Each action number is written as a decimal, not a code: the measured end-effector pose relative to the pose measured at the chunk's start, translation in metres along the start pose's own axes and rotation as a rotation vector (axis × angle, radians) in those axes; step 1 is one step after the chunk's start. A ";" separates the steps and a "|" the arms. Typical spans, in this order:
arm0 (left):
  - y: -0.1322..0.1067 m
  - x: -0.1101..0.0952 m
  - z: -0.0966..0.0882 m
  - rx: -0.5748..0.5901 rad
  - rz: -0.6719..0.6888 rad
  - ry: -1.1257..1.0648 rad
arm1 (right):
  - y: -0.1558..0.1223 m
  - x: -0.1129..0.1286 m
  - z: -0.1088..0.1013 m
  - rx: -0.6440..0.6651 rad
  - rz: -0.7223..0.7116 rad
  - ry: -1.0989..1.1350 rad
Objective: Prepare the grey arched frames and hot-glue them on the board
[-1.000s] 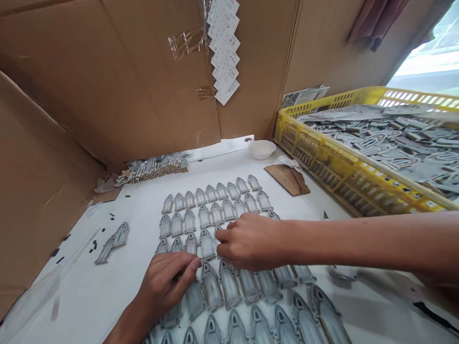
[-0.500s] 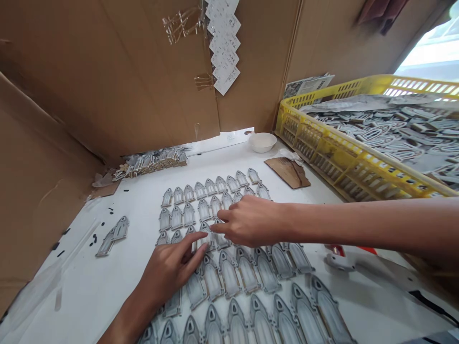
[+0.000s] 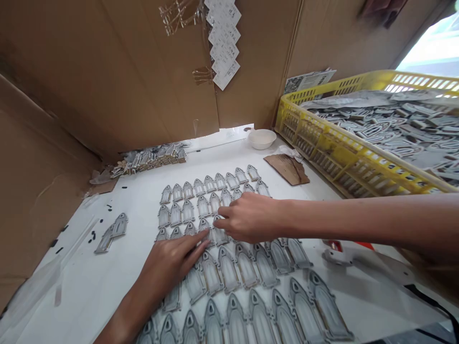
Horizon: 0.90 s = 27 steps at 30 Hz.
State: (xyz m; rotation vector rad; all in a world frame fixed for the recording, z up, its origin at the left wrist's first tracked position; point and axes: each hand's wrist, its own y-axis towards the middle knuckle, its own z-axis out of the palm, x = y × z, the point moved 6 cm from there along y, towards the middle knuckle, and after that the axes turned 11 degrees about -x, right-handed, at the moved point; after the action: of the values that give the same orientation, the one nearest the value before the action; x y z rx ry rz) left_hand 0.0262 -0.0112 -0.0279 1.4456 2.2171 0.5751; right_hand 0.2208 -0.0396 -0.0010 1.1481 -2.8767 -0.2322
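Observation:
Rows of grey arch-shaped pieces with pointed tops [image 3: 229,270] lie flat on the white table [image 3: 143,205]. Each has a small hole near its tip and a pale inset panel. Over the middle row, my right hand [image 3: 247,217] has its fingers bent together, fingertips down at the top of one piece. Whatever they pinch is too small or hidden to name. My left hand [image 3: 167,265] rests low from the left, index finger and thumb stretched out beside the neighbouring piece. Its other fingers are mostly hidden, and both hands cover parts of the rows.
A yellow crate [image 3: 322,143] full of similar pieces stands at the right. A white bowl [image 3: 262,139] and a cardboard scrap [image 3: 288,168] lie near the back. Stacked pieces [image 3: 154,158] sit at back left, two overlapping pieces [image 3: 113,232] at left. A white tool [image 3: 337,255] lies under my right forearm.
My right hand has drawn its index finger in and shifted slightly right and up. My left index finger and thumb have come closer together. The pieces look unmoved.

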 end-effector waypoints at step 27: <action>0.002 -0.002 0.000 0.005 0.011 -0.059 | -0.002 0.004 0.011 -0.010 -0.038 0.021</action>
State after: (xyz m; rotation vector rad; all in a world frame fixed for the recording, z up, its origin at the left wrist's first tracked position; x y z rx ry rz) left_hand 0.0283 -0.0125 -0.0266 1.4599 2.1679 0.5240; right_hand 0.2187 -0.0426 -0.0121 1.1975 -2.8349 -0.2336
